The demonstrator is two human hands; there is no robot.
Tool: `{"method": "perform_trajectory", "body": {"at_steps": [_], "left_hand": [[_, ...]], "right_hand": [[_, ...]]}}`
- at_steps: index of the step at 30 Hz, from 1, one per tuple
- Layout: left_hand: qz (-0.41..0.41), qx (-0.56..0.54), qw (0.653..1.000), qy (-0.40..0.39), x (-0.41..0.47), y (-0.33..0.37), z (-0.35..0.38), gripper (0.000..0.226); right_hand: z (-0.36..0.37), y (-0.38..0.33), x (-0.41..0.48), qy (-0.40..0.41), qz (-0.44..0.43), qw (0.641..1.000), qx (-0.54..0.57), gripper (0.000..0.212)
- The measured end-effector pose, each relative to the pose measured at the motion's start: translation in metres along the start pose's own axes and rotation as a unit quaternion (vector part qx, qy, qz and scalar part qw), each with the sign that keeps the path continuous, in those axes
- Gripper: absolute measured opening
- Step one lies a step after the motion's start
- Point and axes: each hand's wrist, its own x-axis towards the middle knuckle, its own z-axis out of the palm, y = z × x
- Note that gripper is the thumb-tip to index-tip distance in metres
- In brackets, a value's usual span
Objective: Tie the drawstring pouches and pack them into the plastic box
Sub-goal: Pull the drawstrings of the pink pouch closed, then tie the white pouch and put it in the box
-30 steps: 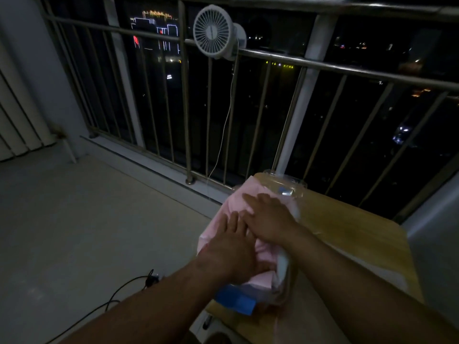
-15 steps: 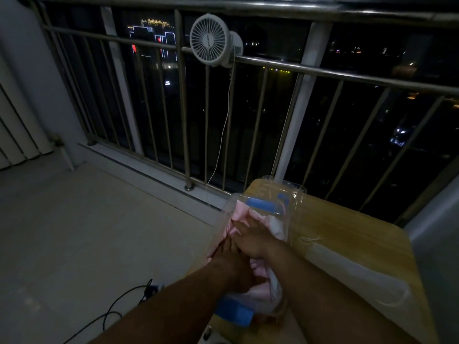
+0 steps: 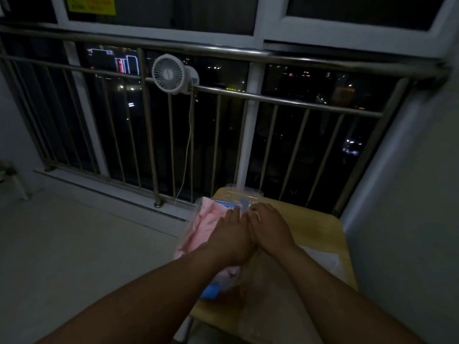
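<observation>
A clear plastic box (image 3: pixel 196 207) with blue clips stands on the left part of a small wooden table (image 3: pixel 323 227). Pink drawstring pouches (image 3: pixel 201 232) fill the box. My left hand (image 3: pixel 231 234) lies flat on the pouches with its fingers straight, pressing down. Beside it and touching it, my right hand (image 3: pixel 269 227) rests on the box's right side with fingers loosely bent; what lies under it is hidden. A blue clip (image 3: pixel 210 290) shows at the box's near end.
A white sheet (image 3: pixel 325 261) lies on the table to the right of my arms. A metal railing (image 3: pixel 248 95) runs behind the table, with a small white fan (image 3: pixel 169 74) clipped to it and its cable hanging down. A grey wall (image 3: pixel 409 194) stands on the right, and floor lies on the left.
The view has tilted up, showing the window frames above the railing. Both hands have stayed pressed on the pouches in the box; my right hand has shifted a little to the right.
</observation>
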Motion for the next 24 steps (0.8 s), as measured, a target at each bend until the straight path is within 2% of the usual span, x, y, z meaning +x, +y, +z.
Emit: {"method": "perform_trajectory", "body": {"at_steps": [3, 8, 11, 14, 17, 20, 22, 24], "left_hand": [[-0.013, -0.002, 1.000, 0.003, 0.009, 0.028, 0.014, 0.074], [-0.012, -0.021, 0.998, -0.052, 0.009, 0.079, 0.035, 0.064], [-0.051, -0.041, 0.992, -0.107, 0.012, 0.088, 0.076, 0.051], [-0.092, -0.049, 0.982, -0.155, 0.011, 0.090, 0.102, 0.055], [-0.121, -0.047, 0.979, -0.156, 0.016, 0.088, 0.120, 0.055], [-0.197, -0.120, 0.966, -0.116, 0.031, 0.081, 0.137, 0.063], [-0.222, -0.178, 0.954, -0.093, 0.037, 0.079, 0.139, 0.054], [-0.198, -0.240, 0.944, -0.112, 0.035, 0.080, 0.137, 0.042]], "right_hand": [[-0.021, 0.035, -0.032, -0.006, 0.027, 0.999, -0.028, 0.035], [-0.041, 0.121, -0.102, -0.029, 0.131, 0.990, -0.045, 0.039], [-0.046, 0.171, -0.134, -0.068, 0.214, 0.972, -0.074, 0.042], [-0.046, 0.212, -0.152, -0.078, 0.299, 0.948, -0.072, 0.047], [-0.041, 0.239, -0.156, -0.045, 0.341, 0.939, -0.016, 0.042], [-0.033, 0.260, -0.143, -0.053, 0.368, 0.928, 0.003, 0.036], [-0.027, 0.268, -0.130, -0.036, 0.385, 0.921, 0.039, 0.033], [-0.022, 0.269, -0.119, -0.043, 0.395, 0.916, 0.059, 0.030]]}}
